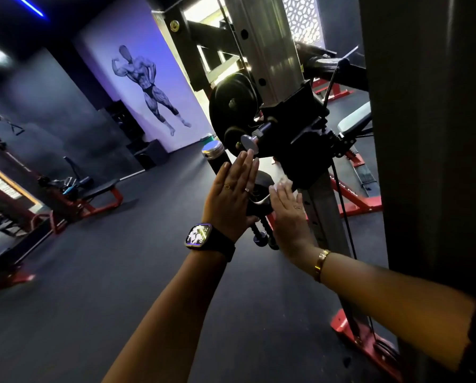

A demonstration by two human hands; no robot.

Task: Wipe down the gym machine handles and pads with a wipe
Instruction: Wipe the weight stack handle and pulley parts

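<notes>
At the carriage's (300, 150) foot, the right hand (286, 214) presses a wipe (282, 183) straight-fingered, the left hand (235, 189) flat and empty; the job looks barely begun.

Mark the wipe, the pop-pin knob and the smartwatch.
wipe (284, 182): head view, on its visible white corner.
pop-pin knob (249, 144): head view, on its flat silver face.
smartwatch (198, 234): head view, on its lit screen.
</notes>
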